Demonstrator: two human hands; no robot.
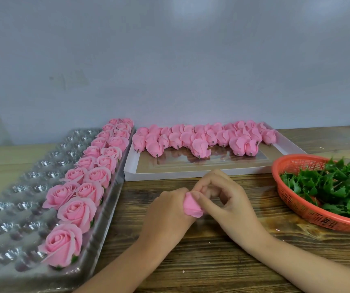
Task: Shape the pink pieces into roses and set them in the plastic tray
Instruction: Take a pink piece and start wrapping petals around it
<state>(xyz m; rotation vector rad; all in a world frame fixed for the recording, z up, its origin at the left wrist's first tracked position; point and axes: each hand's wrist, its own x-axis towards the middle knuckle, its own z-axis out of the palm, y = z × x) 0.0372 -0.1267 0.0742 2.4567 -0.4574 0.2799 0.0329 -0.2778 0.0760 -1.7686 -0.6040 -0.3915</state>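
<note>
Forearms over the desk, both hands working one pink piece.

Left to right: the tray holds finished roses in its two right columns; the left hand has its grip closed round the piece's base, and the right hand pinches a petal at its top. Unshaped pieces wait in the white box, leaves in the basket. Best to peel petals outward gently while keeping the base steady.

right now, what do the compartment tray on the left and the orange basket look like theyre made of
The tray looks like thin clear moulded plastic: glossy, see-through, with bright glints on each formed cup. The orange basket looks like rigid moulded plastic with an open mesh wall and a matte to slightly shiny finish. Neither can be confirmed by look alone.
</note>
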